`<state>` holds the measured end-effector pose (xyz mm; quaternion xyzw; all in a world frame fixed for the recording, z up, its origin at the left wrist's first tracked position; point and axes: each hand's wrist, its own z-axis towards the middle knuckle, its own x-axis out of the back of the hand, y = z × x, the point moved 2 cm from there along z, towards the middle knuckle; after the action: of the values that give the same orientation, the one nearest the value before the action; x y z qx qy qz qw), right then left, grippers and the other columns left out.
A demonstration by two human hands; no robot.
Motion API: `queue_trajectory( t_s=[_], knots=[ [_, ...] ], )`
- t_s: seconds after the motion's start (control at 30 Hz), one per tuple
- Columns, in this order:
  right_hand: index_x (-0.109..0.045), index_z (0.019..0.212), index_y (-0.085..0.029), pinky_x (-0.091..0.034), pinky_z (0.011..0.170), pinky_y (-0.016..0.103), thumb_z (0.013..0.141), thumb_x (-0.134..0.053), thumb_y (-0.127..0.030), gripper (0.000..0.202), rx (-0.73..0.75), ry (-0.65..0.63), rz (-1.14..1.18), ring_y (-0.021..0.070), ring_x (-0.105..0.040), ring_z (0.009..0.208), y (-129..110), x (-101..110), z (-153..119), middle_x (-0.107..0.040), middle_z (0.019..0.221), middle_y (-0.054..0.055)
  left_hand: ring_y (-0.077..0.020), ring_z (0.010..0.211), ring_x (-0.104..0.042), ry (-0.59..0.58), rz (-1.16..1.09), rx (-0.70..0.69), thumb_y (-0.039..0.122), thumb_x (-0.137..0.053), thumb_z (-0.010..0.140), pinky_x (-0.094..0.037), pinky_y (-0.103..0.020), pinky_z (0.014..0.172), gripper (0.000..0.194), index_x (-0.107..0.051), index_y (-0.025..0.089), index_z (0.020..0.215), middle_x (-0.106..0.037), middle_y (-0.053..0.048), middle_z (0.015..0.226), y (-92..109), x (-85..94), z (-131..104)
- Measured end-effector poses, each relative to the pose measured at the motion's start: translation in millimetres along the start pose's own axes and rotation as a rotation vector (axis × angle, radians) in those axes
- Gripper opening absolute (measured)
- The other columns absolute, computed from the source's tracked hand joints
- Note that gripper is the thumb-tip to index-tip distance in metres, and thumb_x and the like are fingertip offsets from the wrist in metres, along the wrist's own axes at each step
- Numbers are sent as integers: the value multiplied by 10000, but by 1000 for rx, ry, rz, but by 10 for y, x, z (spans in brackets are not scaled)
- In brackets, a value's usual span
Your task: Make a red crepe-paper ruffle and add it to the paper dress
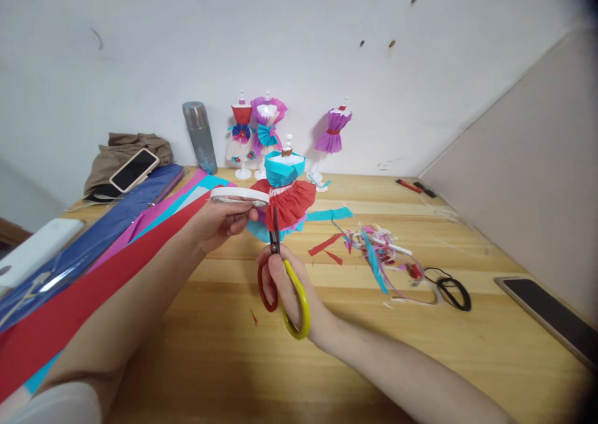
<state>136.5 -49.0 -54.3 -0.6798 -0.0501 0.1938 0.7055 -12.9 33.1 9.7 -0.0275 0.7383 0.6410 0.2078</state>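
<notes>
A small mannequin (286,169) stands upright mid-table, dressed in a blue top and a ruffled red skirt (294,203) over purple and blue layers. My left hand (227,221) is closed on a roll of white tape (238,195), its fingertips at the skirt's left side. With my right hand (289,277) I grip scissors (299,306) with one red and one yellow handle loop. Their dark blades point up at the front of the red skirt, close together. Whether the blade tips touch the paper cannot be made out.
Three dressed mannequins (242,131) stand by the wall, near a grey flask (200,137). Coloured paper strips (154,231), a blue folder (126,209) and a phone (134,170) lie left. Paper scraps (378,249), a black band (454,293) and another phone (551,315) lie right.
</notes>
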Motion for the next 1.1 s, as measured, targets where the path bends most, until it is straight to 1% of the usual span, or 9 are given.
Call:
queue_trajectory(
  t_s=[0.13,0.33,0.43,0.53,0.63,0.73,0.83,0.97,1.1],
  knots=[
    [-468,874,-242,-303,348,207,881,-496,-799,558,-28,19,-3,83,-351,351,2,1,11,-387,458,-105,-5,363,-375,-1,1,3,198,-827,669,-206,-154,367,150,-744,76,694,-653,-35,581,-1,1,-1],
    [-456,850,-240,-277,313,195,892,-531,-762,529,-41,0,11,67,-319,317,57,20,20,-374,464,-117,-9,363,-377,24,-11,20,173,-809,675,-204,-157,365,116,-756,78,716,-658,-39,585,-6,7,8],
    [-460,856,-238,-271,307,190,894,-547,-745,516,-51,-16,21,64,-311,310,70,29,12,-375,461,-121,-11,368,-377,18,-3,13,166,-793,693,-199,-161,366,99,-754,79,718,-652,-36,587,-10,12,10],
    [-484,891,-233,-313,335,198,914,-522,-736,506,-64,-48,18,76,-358,333,62,38,4,-420,471,-108,-12,371,-371,17,4,1,169,-782,708,-187,-165,369,93,-746,84,716,-646,-32,585,-13,21,12],
    [-503,882,-217,-384,422,219,910,-501,-757,541,-20,-59,12,91,-442,420,32,50,9,-483,521,-73,-9,371,-361,15,8,5,182,-781,715,-176,-165,368,105,-739,86,722,-643,-27,585,-19,34,20],
    [-514,875,-203,-409,474,237,922,-488,-750,549,18,-82,44,102,-488,474,4,53,22,-511,566,-52,-5,367,-359,14,-2,15,180,-777,713,-182,-156,369,118,-714,84,684,-633,-24,578,-23,49,36],
    [-532,908,-192,-411,467,243,924,-491,-745,555,1,-94,85,105,-493,469,-18,49,32,-513,586,-50,-3,353,-369,17,-17,29,169,-776,691,-194,-145,368,132,-689,81,647,-622,-23,571,-27,65,55],
    [-542,920,-188,-412,455,240,911,-509,-751,563,-7,-96,104,104,-499,466,-66,26,50,-519,597,-49,-5,350,-377,23,-23,28,139,-758,688,-215,-139,372,93,-688,81,666,-608,-22,569,-32,73,67],
    [-545,905,-193,-429,443,248,867,-543,-783,592,-32,-65,134,105,-512,466,-119,-5,82,-523,641,-44,-10,351,-375,3,-24,26,156,-760,696,-186,-147,361,107,-689,84,661,-613,-24,576,-48,72,68]
  ],
)
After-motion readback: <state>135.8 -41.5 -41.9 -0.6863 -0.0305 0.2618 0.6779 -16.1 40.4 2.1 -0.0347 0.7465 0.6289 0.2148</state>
